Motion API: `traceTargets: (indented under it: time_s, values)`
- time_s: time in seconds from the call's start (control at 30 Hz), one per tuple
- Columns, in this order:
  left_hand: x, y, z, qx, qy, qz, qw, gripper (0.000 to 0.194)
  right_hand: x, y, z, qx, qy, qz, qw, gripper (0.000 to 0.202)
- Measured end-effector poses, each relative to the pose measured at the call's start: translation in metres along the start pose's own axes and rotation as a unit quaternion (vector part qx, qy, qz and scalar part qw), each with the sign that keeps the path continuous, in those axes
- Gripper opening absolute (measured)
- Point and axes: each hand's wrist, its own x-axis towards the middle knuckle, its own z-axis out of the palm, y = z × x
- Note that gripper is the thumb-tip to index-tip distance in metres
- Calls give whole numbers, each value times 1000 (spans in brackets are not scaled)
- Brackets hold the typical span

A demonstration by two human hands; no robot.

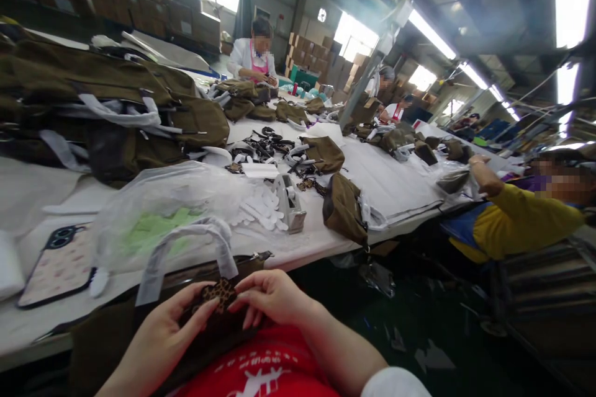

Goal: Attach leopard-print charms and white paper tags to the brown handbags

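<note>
In the head view, both hands meet low in front of the body, over a small leopard-print piece. It sits just above the red apron and in front of a dark brown bag, whose wrapped handle arches up behind the fingers. The step in hand looks like close finger work on this piece, perhaps straightening or lining it up. Whether it is joined to the bag cannot be told, as the fingers cover its edges.

The next move seems to call for a steady left hold while the right fingertips make small adjustments; pulling hard could bend the piece or slip it loose.

The left hand reaches in from the lower left, its thumb laid along the near face of the piece and its forefinger behind, in a narrow pinch. The right hand comes from the right with its back upward, thumb and forefinger narrowed on the right edge and the other fingers curled under. The right forearm slants across the apron. Beyond, on the white counter, a clear plastic bag and a phone lie nearby.
</note>
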Motion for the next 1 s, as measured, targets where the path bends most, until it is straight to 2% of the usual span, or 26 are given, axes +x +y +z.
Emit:
traceTargets:
  time_s: [0.07,0.13,0.23,0.33,0.4,0.5,0.57,0.63,0.7,0.73,0.77,0.83,0.93,1.0]
  values:
    - [1,2,-3,-23,32,-39,998,59,-1,-2,-9,9,55,-30,998,50]
    - [4,4,-8,-51,61,-69,994,66,-2,-6,-22,26,136,-81,987,50]
    - [13,3,-16,-60,86,-88,991,70,-8,-12,-48,39,263,-156,951,47]
    - [29,-9,-23,-31,109,-96,989,71,-16,-6,-76,26,351,-188,917,42]
    - [39,-21,-25,-19,111,-109,988,72,-22,10,-94,8,392,-189,900,38]
    - [48,-32,-23,8,97,-123,988,71,-31,49,-119,-31,470,-182,863,34]
    - [48,-31,-21,37,90,-129,987,67,-37,79,-138,-28,551,-168,817,31]
    - [46,-26,-20,66,82,-134,985,62,-41,105,-159,34,635,-129,761,26]
    - [44,-20,-20,91,71,-133,984,56,-41,125,-179,111,685,-75,716,23]
    - [44,-17,-20,104,63,-129,984,54,-40,133,-188,139,694,-50,704,23]
    - [44,-15,-20,120,59,-124,983,51,-37,139,-196,159,694,-27,701,23]
    - [45,-15,-20,164,68,-114,977,49,-27,147,-207,187,674,8,714,24]
    - [49,-21,-22,216,86,-97,968,46,-4,150,-210,210,622,27,754,30]
    - [52,-28,-24,226,89,-88,966,45,12,147,-207,199,586,1,785,29]
